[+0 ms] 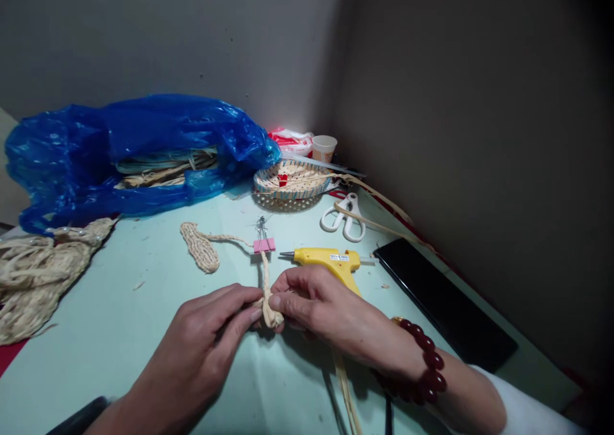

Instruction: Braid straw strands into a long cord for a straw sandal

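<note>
A pale straw braid (267, 280) runs down from a pink binder clip (264, 246) to a small folded end between my hands. My left hand (215, 326) pinches that end from the left, thumb and forefinger pressed on it. From the other side my right hand (311, 300) grips the braid with thumb and fingers; some fingertips are hidden beneath. Beyond the clip the braid leads left to a flat sewn straw oval (199, 248). Loose straw strands (346, 390) hang below my right wrist.
Just past my right hand lies a yellow glue gun (326, 257), with white scissors (344, 219) behind it. A black phone-like slab (441, 300) is at right. Farther back are a woven basket (292, 195), a paper cup (324, 147) and a blue plastic bag (158, 121). Braided straw (43, 275) lies at left.
</note>
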`<action>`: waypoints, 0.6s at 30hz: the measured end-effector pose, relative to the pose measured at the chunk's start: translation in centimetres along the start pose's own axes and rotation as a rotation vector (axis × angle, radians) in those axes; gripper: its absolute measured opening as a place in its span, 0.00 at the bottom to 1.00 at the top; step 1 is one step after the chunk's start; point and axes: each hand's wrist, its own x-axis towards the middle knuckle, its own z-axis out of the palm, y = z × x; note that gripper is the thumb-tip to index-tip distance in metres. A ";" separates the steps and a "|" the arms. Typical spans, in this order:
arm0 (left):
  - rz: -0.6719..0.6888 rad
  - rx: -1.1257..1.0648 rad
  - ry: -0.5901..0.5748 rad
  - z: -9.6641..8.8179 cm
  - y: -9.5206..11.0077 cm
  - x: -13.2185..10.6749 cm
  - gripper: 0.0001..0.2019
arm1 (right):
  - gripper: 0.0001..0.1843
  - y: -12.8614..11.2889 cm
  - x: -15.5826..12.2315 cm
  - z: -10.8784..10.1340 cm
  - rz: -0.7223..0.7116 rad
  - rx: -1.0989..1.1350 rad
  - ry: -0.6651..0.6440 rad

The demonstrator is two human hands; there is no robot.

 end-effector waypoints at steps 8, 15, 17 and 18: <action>0.029 0.172 0.077 1.4 0.3 -0.4 0.09 | 0.09 0.5 -0.3 0.7 -0.122 -0.332 0.123; -0.354 -0.264 -0.093 1.5 0.9 0.0 0.15 | 0.10 0.6 -1.2 1.6 -0.177 -0.699 0.228; -0.365 -0.366 -0.118 1.5 0.8 0.0 0.15 | 0.10 0.8 -1.3 1.8 -0.195 -0.746 0.236; -0.369 -0.401 -0.124 1.4 0.7 0.0 0.13 | 0.10 0.9 -1.2 1.8 -0.211 -0.763 0.232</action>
